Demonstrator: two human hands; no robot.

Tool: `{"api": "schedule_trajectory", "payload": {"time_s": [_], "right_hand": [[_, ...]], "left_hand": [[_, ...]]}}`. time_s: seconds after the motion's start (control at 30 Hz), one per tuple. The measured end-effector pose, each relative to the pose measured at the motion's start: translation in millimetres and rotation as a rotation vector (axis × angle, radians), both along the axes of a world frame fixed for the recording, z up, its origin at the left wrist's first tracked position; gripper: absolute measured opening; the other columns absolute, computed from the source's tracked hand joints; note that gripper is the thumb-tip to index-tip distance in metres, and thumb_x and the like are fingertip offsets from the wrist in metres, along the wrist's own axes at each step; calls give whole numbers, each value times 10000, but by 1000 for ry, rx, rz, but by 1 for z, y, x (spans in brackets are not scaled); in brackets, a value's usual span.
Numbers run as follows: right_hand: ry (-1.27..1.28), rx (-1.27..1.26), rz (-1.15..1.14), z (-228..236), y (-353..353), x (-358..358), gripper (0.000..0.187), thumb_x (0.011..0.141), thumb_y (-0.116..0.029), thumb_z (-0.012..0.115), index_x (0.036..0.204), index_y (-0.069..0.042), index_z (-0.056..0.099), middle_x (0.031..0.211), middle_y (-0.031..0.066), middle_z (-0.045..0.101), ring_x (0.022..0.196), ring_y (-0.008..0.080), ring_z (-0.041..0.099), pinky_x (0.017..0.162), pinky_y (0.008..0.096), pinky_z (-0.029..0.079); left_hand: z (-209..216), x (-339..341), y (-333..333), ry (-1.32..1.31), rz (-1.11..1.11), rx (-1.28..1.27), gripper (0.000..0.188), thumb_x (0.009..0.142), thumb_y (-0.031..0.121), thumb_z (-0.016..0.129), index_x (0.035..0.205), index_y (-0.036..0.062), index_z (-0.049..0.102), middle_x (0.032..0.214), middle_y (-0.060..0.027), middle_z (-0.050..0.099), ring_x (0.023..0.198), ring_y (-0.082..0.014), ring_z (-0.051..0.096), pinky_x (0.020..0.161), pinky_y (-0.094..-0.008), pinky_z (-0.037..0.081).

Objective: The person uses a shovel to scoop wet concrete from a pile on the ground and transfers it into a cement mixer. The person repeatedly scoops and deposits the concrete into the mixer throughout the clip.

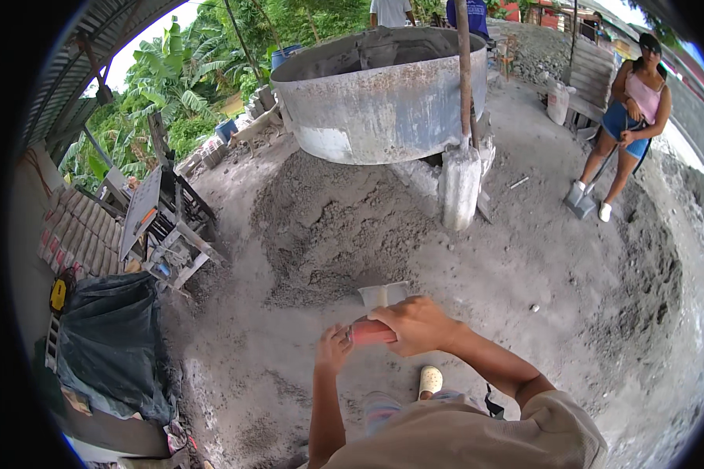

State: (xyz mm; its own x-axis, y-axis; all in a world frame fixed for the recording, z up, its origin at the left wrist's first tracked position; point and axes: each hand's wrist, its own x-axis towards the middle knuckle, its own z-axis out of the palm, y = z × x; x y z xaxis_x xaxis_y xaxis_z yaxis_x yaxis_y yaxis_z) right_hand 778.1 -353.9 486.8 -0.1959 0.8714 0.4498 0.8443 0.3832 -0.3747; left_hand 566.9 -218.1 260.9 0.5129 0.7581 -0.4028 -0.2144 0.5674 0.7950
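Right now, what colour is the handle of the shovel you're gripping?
Red, on the shovel handle gripped by the left hand and right hand; head view shows it.

Ground (524,266): bare, grey, dusty.
Centre: loose heap of grey mix (328,227).
Far edge: large round metal mixing tub (379,98), with a grey post base (460,187) just beside it.
Left edge: dark tarpaulin (113,344); metal frame machine (172,227).
Right edge: low spread of grey sand (641,289).
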Motion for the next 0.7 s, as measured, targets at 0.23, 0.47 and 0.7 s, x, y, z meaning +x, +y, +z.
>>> {"api": "schedule_trajectory", "payload": {"time_s": [0.23, 0.47, 0.7], "right_hand": [[39, -96, -75, 16, 60, 16, 366, 513, -166, 626, 858, -112, 515, 694, 38, 569, 607, 234, 549, 527, 315, 427], [177, -45, -207, 30, 134, 21, 342, 503, -166, 645, 825, -117, 540, 711, 46, 564, 669, 236, 547, 537, 326, 423], [179, 20, -274, 47, 239, 35, 374, 507, -298, 720, 758, -61, 576, 643, 82, 562, 584, 237, 553, 520, 283, 424]], "left_hand": [[-189, -221, -36, 93, -66, -304, 168, 773, 234, 376, 787, 79, 438, 689, -19, 518, 590, -195, 492, 577, -340, 358], [-219, -224, 19, 760, 0, -690, 233, 766, 228, 408, 917, 55, 448, 932, -77, 491, 801, -239, 490, 679, -375, 365], [-180, -164, 275, 499, 148, -458, 292, 787, 231, 390, 985, 25, 450, 958, -104, 524, 845, -252, 524, 721, -364, 387]]}}
